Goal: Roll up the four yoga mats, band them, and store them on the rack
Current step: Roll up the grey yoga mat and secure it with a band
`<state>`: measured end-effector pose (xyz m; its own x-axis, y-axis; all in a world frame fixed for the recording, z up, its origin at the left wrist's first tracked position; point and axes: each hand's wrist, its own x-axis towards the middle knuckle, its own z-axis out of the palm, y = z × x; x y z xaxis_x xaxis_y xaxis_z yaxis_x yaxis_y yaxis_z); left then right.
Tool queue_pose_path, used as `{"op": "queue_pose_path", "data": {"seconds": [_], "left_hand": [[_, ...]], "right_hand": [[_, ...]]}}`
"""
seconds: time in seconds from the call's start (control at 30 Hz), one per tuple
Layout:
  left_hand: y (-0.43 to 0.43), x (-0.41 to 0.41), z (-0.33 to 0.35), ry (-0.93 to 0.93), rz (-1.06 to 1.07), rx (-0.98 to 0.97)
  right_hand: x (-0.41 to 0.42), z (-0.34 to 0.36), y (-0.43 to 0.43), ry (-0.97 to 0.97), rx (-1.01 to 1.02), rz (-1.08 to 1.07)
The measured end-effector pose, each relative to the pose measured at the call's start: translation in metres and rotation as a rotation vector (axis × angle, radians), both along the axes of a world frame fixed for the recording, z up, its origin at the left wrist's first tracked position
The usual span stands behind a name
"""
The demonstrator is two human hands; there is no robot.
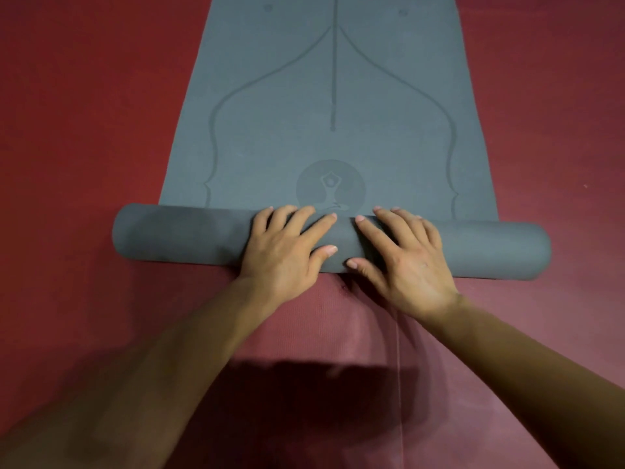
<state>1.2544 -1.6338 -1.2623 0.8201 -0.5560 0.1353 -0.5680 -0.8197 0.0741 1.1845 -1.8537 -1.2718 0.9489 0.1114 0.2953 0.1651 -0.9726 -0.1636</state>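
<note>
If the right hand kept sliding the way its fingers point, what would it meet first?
The right hand lies on the grey mat's roll, fingers aimed forward and left. It would probably reach the mat's flat part by the round emblem first, perhaps brushing the left hand.

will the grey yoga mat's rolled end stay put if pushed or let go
Pushed, the grey yoga mat's rolled end likely rolls on easily, being round. Released, it may loosen: left hand and right hand press it, nothing ties it.
</note>
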Motion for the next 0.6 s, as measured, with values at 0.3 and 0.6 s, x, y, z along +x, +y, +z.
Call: {"op": "queue_pose_path", "data": {"seconds": [0.3,0.6], "left_hand": [[-0.002,0.019,0.001,-0.036,-0.013,-0.085],[0.0,0.033,-0.006,-0.069,-0.055,-0.067]], "right_hand": [[0.014,-0.001,-0.012,0.045,-0.021,-0.004],[0.02,-0.004,-0.01,0.039,0.011,-0.057]]}}
